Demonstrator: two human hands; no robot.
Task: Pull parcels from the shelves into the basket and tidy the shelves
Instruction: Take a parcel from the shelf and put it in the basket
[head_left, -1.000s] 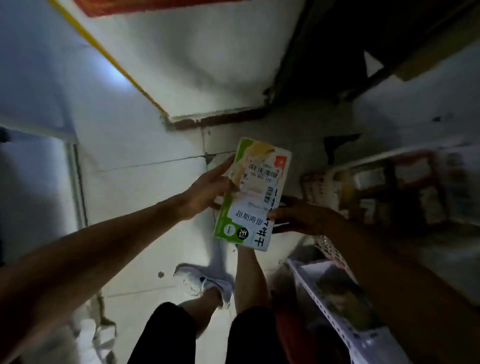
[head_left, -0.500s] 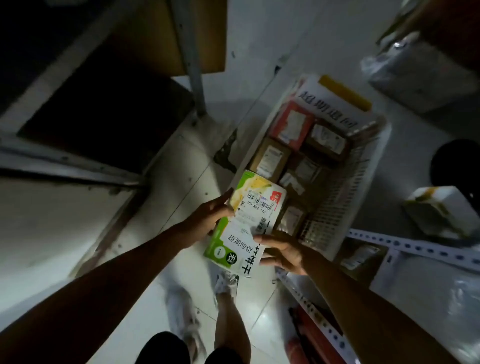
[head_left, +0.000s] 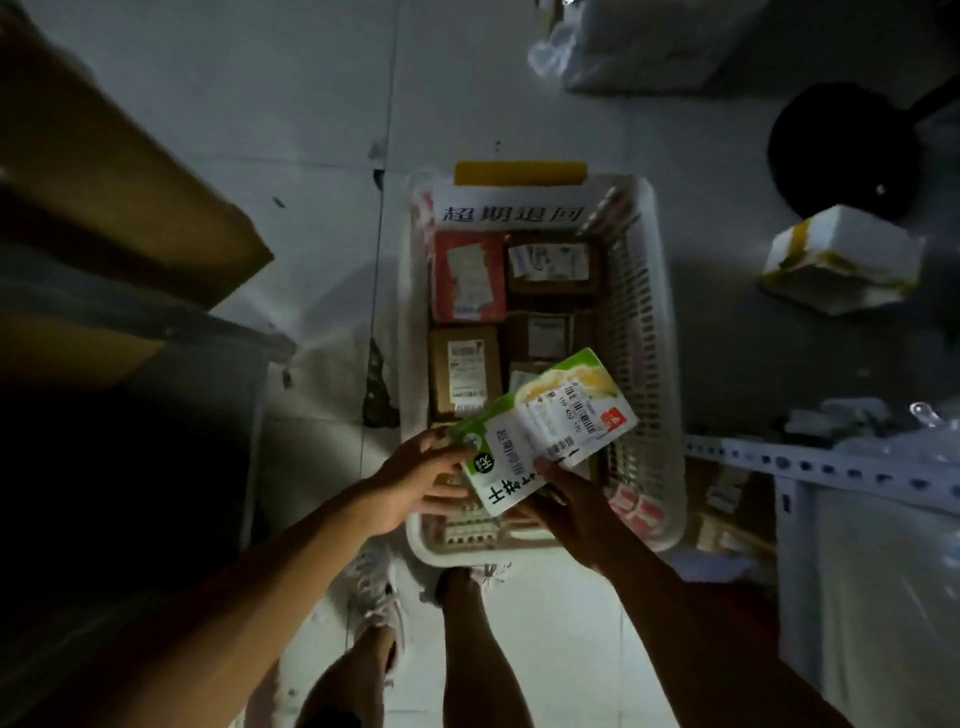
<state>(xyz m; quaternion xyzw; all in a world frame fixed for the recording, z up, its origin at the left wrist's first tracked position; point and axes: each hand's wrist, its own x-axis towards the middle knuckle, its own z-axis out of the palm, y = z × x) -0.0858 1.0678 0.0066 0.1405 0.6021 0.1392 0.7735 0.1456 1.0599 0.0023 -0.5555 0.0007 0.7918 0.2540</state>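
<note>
- The pale tiled floor carries everything here; the room is dim, and a dark crack runs along a tile joint just beside the left wall of the basket.
- A brown shelf board on a grey metal frame fills the left edge of the view, and a white perforated metal shelf rack stands at the right, with wrapped goods on it that are too dark to tell apart.
- The white slotted plastic basket sits on the floor in front of the person's feet, a printed paper sign at its far end, already packed with brown and red cardboard parcels lying flat.
- A white parcel with yellow tape lies on the floor well to the right of the basket, near a round black object.
- The green and white printed carton with a barcode label is held tilted above the basket's near end, not yet resting on the parcels.
- The left hand grips the carton's near left corner with curled fingers; the right hand holds its lower edge from beneath.
- Risk, as a judgement: the basket looks nearly full, so the carton, if let go while tilted, could slide off the stacked parcels or catch on the near rim and tip onto the floor.
</note>
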